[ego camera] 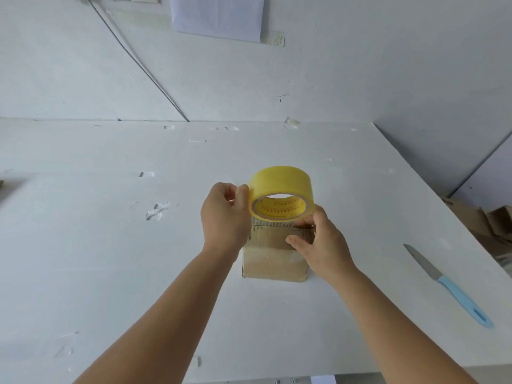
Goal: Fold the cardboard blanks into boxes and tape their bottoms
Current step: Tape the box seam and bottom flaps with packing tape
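Centrally, a cardboard box (274, 259) is taped on a scuffed white table (110, 245).
The yellow tape roll (281, 192) is gripped by the left hand (224, 217); tape is pressed down by the right hand's (318, 242) straight fingers; a knife (448, 284) is seen nearby, beneath white walls (360, 65).

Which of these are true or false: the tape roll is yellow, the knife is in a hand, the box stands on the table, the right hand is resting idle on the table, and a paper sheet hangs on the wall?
1. The tape roll is yellow. True.
2. The knife is in a hand. False: it lies on the table, right of the box.
3. The cardboard box stands on the table. True.
4. The right hand rests idle. False: it touches the box top, while the left hand holds the roll.
5. A paper sheet hangs on the wall. True.
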Motion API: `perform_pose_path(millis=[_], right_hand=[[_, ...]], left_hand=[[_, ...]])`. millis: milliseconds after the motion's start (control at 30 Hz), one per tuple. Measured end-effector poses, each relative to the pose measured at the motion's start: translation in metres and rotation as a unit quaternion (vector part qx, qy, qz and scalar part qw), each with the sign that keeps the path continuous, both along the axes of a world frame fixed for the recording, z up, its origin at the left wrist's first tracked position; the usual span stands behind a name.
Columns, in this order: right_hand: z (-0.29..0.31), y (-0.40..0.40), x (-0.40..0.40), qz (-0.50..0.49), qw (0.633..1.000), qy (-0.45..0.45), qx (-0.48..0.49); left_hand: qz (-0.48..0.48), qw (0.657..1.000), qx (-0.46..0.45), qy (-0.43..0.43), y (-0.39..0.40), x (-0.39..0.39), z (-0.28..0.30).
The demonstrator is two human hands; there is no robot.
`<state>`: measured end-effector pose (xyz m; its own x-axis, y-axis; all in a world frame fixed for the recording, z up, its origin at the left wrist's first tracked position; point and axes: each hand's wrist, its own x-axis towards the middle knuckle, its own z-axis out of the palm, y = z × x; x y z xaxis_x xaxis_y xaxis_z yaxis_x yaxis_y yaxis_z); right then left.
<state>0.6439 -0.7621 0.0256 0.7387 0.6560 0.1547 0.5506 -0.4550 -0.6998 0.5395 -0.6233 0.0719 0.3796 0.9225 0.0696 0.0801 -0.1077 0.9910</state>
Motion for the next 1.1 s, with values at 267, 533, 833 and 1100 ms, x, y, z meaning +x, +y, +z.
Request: perform_pose_path(millis=[267, 533, 833, 1100], right_hand=[[0.002, -0.006, 0.000, 0.002, 0.990, 0.098, 0.102], [0.002, 0.004, 0.001, 0.005, 0.986, 0.143, 0.089], [-0.007, 0.017, -0.005, 0.022, 0.991, 0.106, 0.081], [0.006, 0.012, 0.015, 0.012, 0.987, 0.111, 0.112]], left_hand=[[-0.027, 0.998, -0.016, 0.055, -0.015, 0.005, -0.029], [-0.015, 0.995, -0.033, 0.097, -0.004, 0.001, -0.039], [-0.023, 0.994, -0.073, 0.084, 0.004, -0.003, -0.046], [-0.067, 0.981, -0.183, -0.022, 0.011, -0.008, -0.048]])
